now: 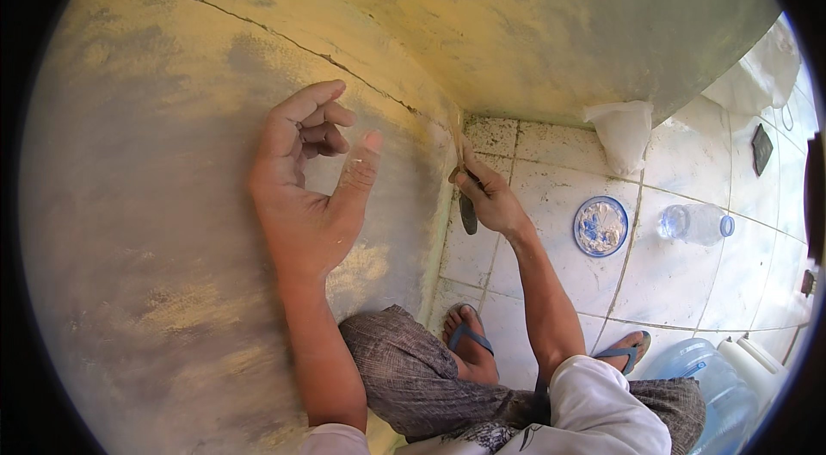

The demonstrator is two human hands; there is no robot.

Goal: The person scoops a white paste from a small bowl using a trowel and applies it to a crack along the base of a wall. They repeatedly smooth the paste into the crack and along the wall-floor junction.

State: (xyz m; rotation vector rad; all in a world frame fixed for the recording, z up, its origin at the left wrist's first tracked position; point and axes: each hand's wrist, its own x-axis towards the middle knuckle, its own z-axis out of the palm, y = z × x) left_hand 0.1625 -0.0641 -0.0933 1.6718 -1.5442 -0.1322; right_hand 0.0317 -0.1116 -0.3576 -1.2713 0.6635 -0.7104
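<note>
Holding a tool point(468, 216), the right hand point(494, 199) hides it — partly

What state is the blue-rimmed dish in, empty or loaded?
Loaded, at least partly: white material lies across the blue-rimmed dish, blue showing between patches. Cannot tell how deep.

The tiled floor point(547, 192) carries a round dish point(601, 226), a bottle point(704, 223) on its side, a white bag point(623, 135) and a jug point(701, 382).
</note>
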